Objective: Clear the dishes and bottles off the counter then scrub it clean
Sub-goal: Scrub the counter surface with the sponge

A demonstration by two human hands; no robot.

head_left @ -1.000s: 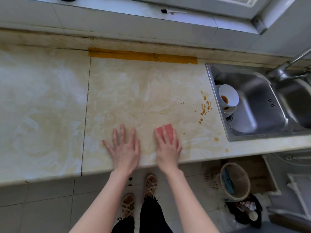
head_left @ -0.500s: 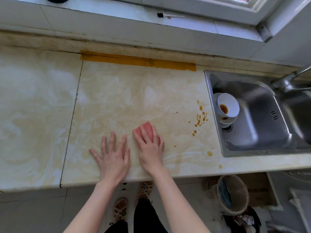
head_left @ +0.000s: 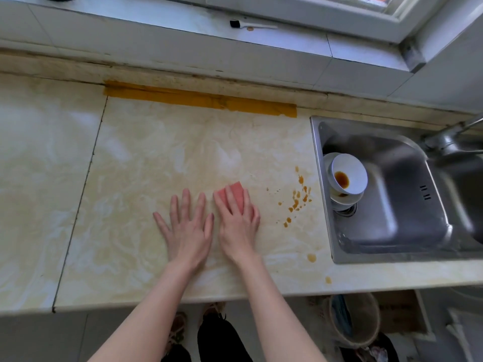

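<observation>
My right hand (head_left: pixel 237 223) presses flat on a pink sponge (head_left: pixel 233 189) on the beige marble counter (head_left: pixel 156 158), fingers stretched over it. My left hand (head_left: pixel 187 226) lies flat on the counter just beside it, fingers spread. Brown sauce spots (head_left: pixel 298 201) dot the counter to the right of the sponge, near the sink. Stacked white bowls (head_left: pixel 349 176), the top one holding a brown residue, sit in the steel sink (head_left: pixel 392 223).
A yellow tape strip (head_left: pixel 201 99) runs along the counter's back edge. The faucet (head_left: pixel 449 138) stands at the far right. A small brush (head_left: pixel 251 25) lies on the window sill. Below the counter stands a woven bin (head_left: pixel 352 320).
The right hand slid the sponge left, then back right toward the spots and farther from the front edge. The left hand moved along beside it, still flat.
</observation>
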